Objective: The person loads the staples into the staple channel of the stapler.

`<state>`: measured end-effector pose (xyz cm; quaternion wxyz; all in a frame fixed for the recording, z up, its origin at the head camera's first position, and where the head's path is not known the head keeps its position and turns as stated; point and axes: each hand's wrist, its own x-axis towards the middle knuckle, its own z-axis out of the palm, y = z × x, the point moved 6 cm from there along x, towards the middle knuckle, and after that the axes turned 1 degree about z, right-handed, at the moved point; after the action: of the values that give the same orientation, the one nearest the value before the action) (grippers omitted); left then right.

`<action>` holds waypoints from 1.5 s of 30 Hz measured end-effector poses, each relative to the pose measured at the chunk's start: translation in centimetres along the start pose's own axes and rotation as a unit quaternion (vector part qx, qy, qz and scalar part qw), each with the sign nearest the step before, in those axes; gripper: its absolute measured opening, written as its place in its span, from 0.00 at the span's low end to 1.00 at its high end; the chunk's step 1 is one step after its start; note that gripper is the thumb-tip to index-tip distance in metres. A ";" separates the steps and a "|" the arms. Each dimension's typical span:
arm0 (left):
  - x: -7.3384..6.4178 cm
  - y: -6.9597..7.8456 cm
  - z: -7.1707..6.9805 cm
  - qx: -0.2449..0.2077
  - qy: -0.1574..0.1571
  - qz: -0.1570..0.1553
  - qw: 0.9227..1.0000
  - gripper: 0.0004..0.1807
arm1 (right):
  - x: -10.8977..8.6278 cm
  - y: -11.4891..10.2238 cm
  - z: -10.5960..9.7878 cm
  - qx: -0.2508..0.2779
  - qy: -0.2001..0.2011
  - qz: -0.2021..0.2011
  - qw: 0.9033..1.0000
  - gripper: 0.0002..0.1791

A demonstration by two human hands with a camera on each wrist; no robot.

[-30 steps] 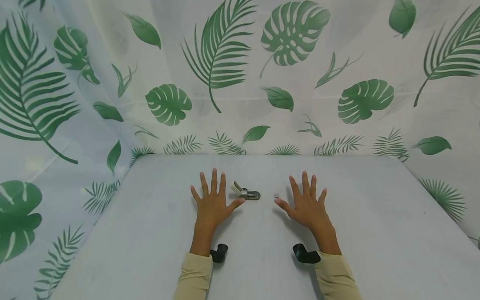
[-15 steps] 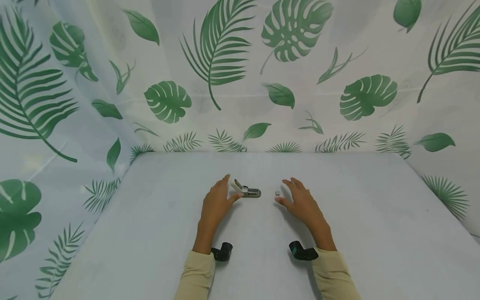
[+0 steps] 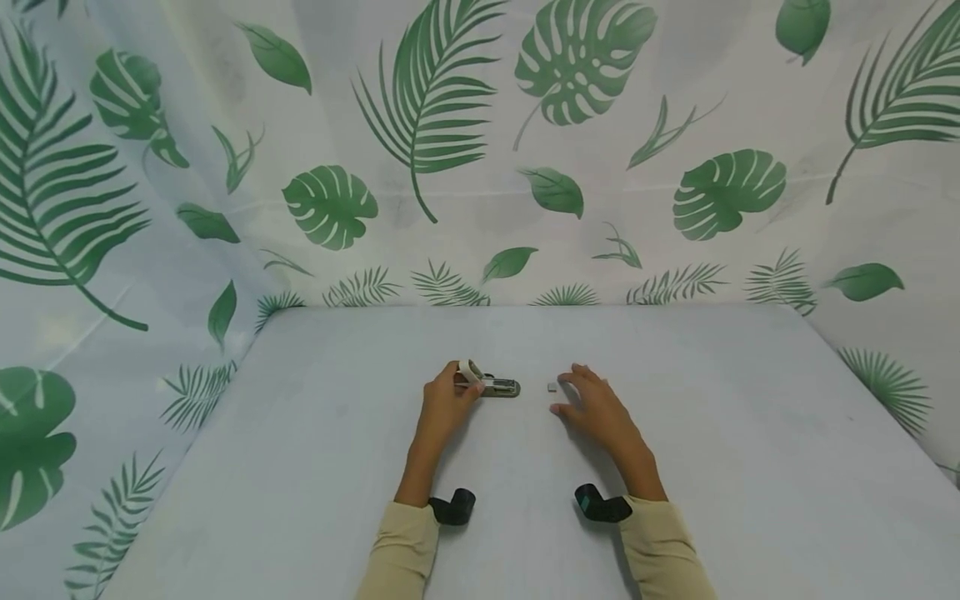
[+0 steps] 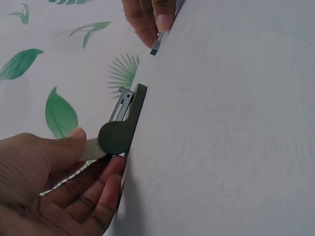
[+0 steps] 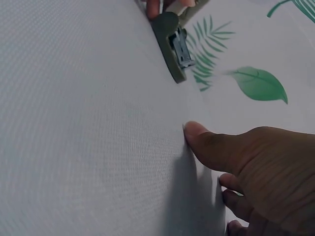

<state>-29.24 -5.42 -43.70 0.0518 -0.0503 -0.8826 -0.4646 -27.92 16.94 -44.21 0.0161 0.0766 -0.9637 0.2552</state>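
Stapler (image 3: pixel 501 387), lying on the far half of the white table (image 3: pixel 300 467), its nose pointing right and its pale upper arm (image 4: pixel 92 150) swung up at the left end! And the left hand (image 3: pixel 442 408) is right on it: thumb and fingers pinch around that raised arm, fingertips tucked against the dark hinge end (image 4: pixel 114 137). So the stapler sits just to the right of the palm, with the metal magazine (image 4: pixel 122 105) exposed beyond the grip.

How will it handle? My call: fairly light, stiff all through, a little smooth, hardly fragile, but that upper arm probably pivots, so a steady hold wants the base near the hinge as well.

Over to the right, a tiny grey block (image 3: pixel 552 387), perhaps staples, lies apart from the stapler's nose. The right hand (image 3: pixel 600 412) is just beside it, thumb and fingers curved but apart; contact I can't tell. Featherlight, that block, and likely easy to snap; best taken by its two long sides with soft fingertips.
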 end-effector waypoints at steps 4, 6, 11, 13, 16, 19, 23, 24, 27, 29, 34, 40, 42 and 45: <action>0.1 0.1 0.3 -0.004 0.001 0.004 1.000 0.16 | 0.0 0.0 0.1 0.008 -0.003 -0.003 1.000 0.29; 0.0 0.2 0.6 -0.012 -0.006 0.007 1.000 0.15 | 0.0 0.0 0.1 0.007 -0.003 -0.005 1.000 0.29; -0.2 0.7 1.2 -0.023 -0.028 0.036 0.999 0.13 | 0.0 0.1 0.1 0.003 0.002 -0.010 1.000 0.29; -0.3 1.0 1.5 -0.021 -0.039 0.047 0.998 0.13 | 0.0 0.1 0.0 0.003 0.005 -0.014 1.000 0.29; -0.4 1.5 1.9 -0.024 -0.055 0.056 0.997 0.13 | 0.0 0.1 -0.1 0.005 0.012 -0.020 1.000 0.28; -0.4 1.8 2.2 -0.024 -0.069 0.059 0.996 0.12 | 0.0 0.2 -0.1 0.017 0.027 -0.024 0.999 0.27; -0.5 1.7 2.6 -0.022 -0.085 0.055 0.995 0.13 | 0.3 0.6 0.1 0.053 0.044 -0.018 0.997 0.22; -0.5 1.6 2.7 -0.021 -0.087 0.054 0.994 0.14 | 0.4 0.8 0.2 0.065 0.048 -0.014 0.997 0.20; -0.5 1.5 2.8 -0.024 -0.091 0.054 0.994 0.14 | 0.8 1.2 0.5 0.094 0.055 -0.005 0.994 0.17; -0.4 1.4 2.9 -0.023 -0.089 0.058 0.994 0.14 | 1.1 1.3 0.6 0.106 0.062 -0.005 0.992 0.15; -0.1 1.2 3.1 -0.012 -0.077 0.059 0.995 0.15 | 1.7 1.2 0.6 0.113 0.086 -0.025 0.990 0.12; 0.0 1.2 3.1 -0.012 -0.071 0.059 0.996 0.15 | 1.8 1.2 0.5 0.110 0.102 -0.020 0.988 0.11; 0.0 1.3 3.1 -0.015 -0.074 0.062 0.995 0.15 | 1.8 1.3 0.7 0.110 0.100 -0.011 0.989 0.10; -0.1 1.2 3.1 -0.013 -0.077 0.057 0.995 0.15 | 1.7 1.5 1.0 0.112 0.093 0.001 0.989 0.10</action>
<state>-29.07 -2.23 -44.48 0.0090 -0.1368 -0.8734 -0.4673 -29.84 17.52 -45.65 0.0965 0.0534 -0.9233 0.3678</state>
